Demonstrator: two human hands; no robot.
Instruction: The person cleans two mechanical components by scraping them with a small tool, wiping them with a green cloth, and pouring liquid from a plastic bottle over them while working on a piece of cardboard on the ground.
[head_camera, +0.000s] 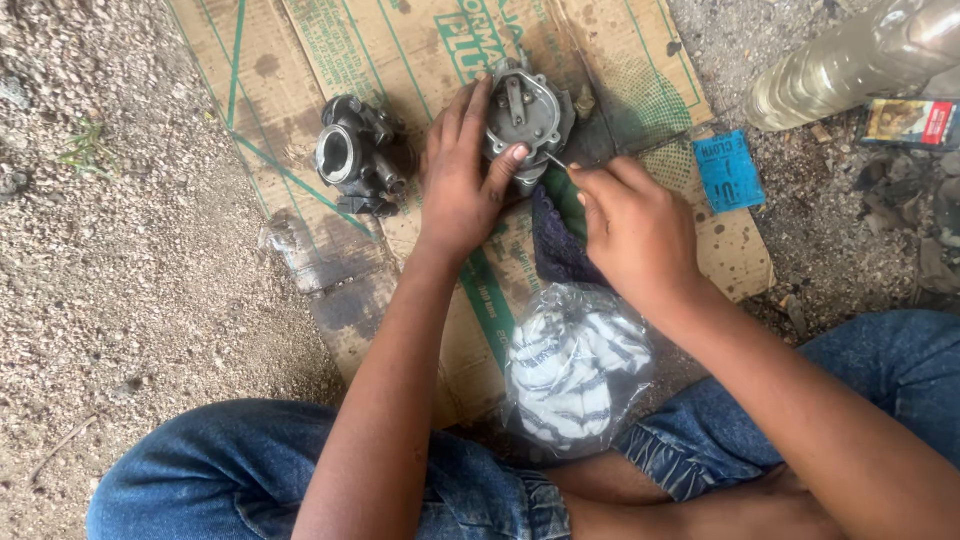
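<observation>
Closest to me, between my denim-covered knees (250, 470), a clear plastic bag (575, 365) holding striped cloth lies just below my right wrist. My right hand (635, 230) sits just above it, fingers pinched narrow around a thin metal pin (556, 161) whose tip points up and left toward the part I am working on. Under that hand, a dark blue rag (555, 250) peeks out on the flattened cardboard (400, 60). My left hand (462, 175) is beside the right, fingers spread and wrapped around a grey metal carburetor part (528, 110), thumb pressing its lower edge; it rests on the cardboard right at my fingertips. To the left of my left hand, close but apart, a second, darker carburetor body (358, 155) lies with its round throat facing me. Well off to the right of my right hand lies a small blue packet (728, 170), and beyond it a clear plastic bottle (850, 65) lies on the gravel (120, 230).
</observation>
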